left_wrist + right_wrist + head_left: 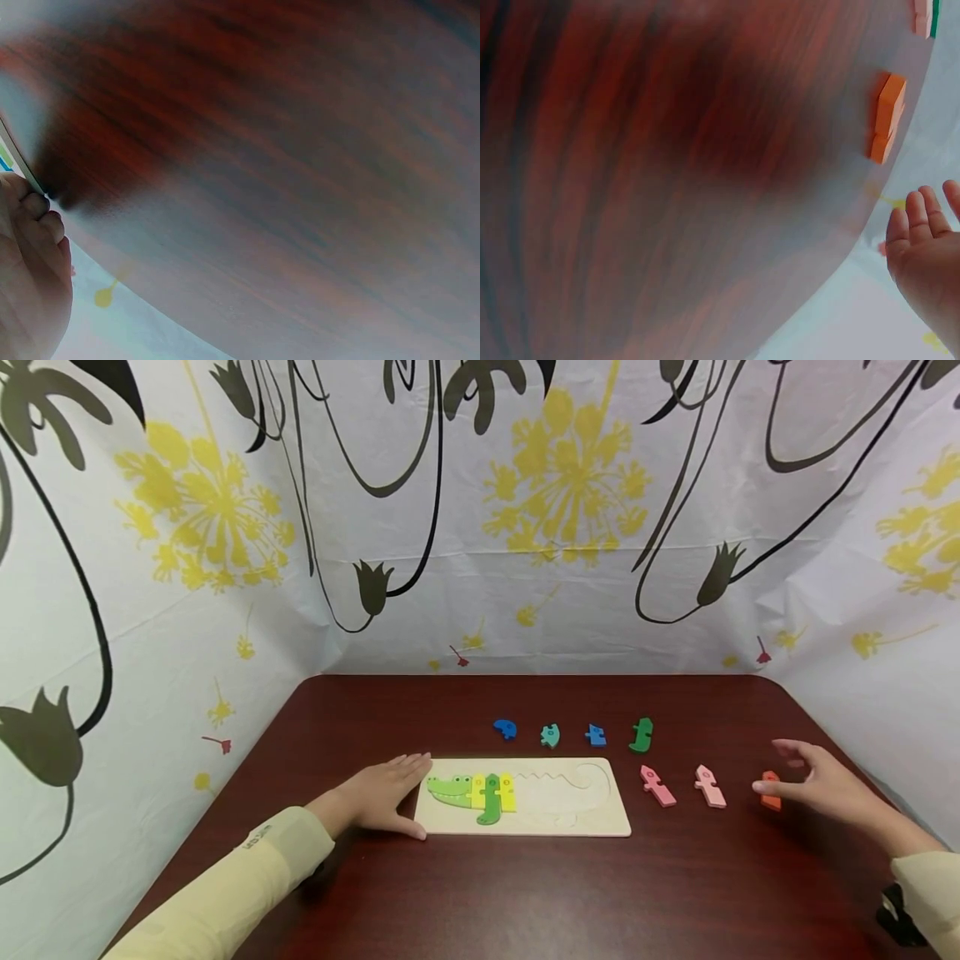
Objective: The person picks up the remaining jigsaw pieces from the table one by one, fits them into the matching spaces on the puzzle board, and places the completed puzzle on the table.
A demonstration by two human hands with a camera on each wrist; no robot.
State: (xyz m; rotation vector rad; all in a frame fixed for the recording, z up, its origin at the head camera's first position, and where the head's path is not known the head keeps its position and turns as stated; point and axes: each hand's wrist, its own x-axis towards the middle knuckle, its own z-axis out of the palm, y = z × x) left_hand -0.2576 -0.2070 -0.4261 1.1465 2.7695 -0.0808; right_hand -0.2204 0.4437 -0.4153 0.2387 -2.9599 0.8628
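Observation:
A pale wooden puzzle board [555,822] lies on the table. Set in its left part are a green crocodile head [448,791], two yellow pieces [508,795] and a light green leg piece [490,806]. My left hand [378,797] rests at the board's left edge, fingers extended and thumb apart; the left wrist view shows only part of that hand [34,262]. Over at the right, my right hand [832,787] hovers by an orange puzzle piece [771,802], thumb and fingers spread. In the right wrist view the orange piece stands apart from the raised fingers [919,217].
Behind the board lie a dark blue piece [506,728], a teal piece [551,736], a blue piece [596,735] and a dark green piece [642,735]. Two pink pieces [657,787] lie between board and orange piece. Patterned white cloth [450,527] surrounds the dark red table [525,893].

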